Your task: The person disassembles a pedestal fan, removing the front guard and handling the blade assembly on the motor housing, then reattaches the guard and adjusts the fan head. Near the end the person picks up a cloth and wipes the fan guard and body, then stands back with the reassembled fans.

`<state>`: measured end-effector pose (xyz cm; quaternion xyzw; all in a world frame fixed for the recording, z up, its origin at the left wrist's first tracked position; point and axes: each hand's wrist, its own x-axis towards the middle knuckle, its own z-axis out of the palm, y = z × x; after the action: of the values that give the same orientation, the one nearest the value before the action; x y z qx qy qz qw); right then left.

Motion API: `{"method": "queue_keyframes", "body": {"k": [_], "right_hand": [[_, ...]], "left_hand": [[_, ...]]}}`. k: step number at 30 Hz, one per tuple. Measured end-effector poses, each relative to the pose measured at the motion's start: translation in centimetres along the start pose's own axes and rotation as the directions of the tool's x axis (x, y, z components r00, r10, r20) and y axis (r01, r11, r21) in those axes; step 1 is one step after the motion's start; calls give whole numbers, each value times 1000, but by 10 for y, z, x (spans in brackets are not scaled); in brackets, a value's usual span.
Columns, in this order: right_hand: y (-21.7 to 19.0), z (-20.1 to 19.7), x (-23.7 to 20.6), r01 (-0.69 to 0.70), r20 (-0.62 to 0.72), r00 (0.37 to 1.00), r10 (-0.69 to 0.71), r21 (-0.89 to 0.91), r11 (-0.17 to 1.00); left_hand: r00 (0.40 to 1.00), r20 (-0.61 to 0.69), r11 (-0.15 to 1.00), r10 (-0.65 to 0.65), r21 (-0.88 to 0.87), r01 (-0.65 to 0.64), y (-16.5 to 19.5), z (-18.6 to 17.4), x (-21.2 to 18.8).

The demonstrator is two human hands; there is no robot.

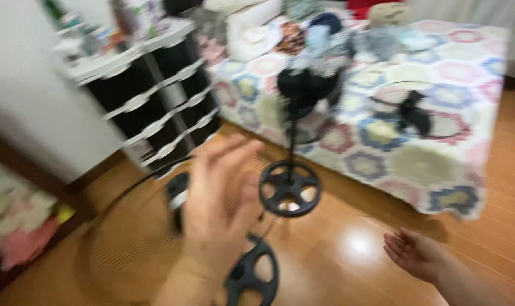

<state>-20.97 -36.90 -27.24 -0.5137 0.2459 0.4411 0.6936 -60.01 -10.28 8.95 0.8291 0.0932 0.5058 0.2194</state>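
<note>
My left hand (220, 209) is raised in the middle of the view, blurred by motion, fingers spread. A large round wire fan guard (118, 249) with a dark centre piece (177, 195) lies just behind it; whether the hand grips it is unclear. My right hand (413, 252) hovers palm up and empty over the wooden floor at the lower right. A black fan stand with a round spoked base (290, 190) and motor head (304, 88) rises between the hands. A second black spoked disc (252, 276) lies below my left hand.
A bed with a patchwork quilt (439, 164) fills the right; a black fan blade and ring (416, 113) lie on it, with clothes piled at the back. A black-and-white drawer unit (161, 107) with clutter on top stands at the left by the wall.
</note>
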Motion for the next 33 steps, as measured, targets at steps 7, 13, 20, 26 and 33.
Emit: {"method": "queue_keyframes", "body": {"k": [7,13,20,26,33], "right_hand": [[-161,-101,36,114,110,989,-95,-181,977],[-295,-110,78,238,67,971,-228,-318,918],[-416,-30,166,427,166,891,-422,-620,659],[-522,15,309,306,85,920,-382,-765,566],[-562,14,446,82,-95,978,-188,-652,754]], "left_hand": [[871,450,928,-200,-199,316,68,225,59],[752,639,915,-165,-186,359,80,328,73],[635,697,881,-332,-10,473,12,417,97],[494,731,777,-470,77,625,-58,517,143],[472,727,734,-499,64,677,-133,600,197]]}}
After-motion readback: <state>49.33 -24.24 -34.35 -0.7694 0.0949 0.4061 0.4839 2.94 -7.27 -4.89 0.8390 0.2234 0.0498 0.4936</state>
